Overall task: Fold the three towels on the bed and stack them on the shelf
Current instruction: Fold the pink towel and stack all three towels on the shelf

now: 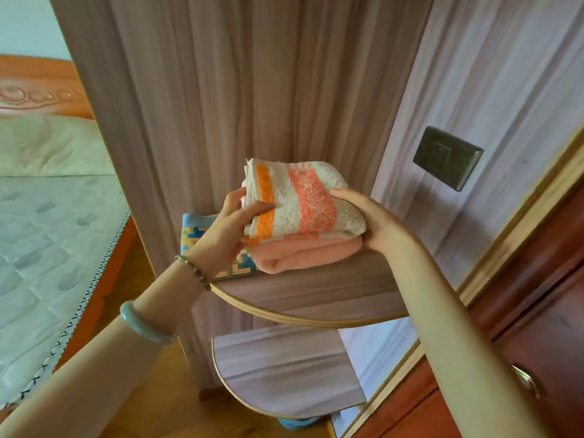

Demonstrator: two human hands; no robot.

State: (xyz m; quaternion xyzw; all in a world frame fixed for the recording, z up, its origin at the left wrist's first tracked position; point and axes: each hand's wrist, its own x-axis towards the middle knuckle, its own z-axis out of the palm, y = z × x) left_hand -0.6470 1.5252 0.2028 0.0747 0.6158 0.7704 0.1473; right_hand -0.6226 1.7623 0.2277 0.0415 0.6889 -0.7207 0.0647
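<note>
Stacking step: your left hand and right hand each grip an end of the striped towel, set on the pink towel, blue towel underneath at left, on the shelf. Next, probably: let go, square edges

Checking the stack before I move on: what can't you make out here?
Head view:
- blue patterned towel, mostly hidden by left hand and pink towel
- fingers of right hand, under striped towel
- bed, cut off at left edge
- blue object, mostly hidden by lower shelf
</note>
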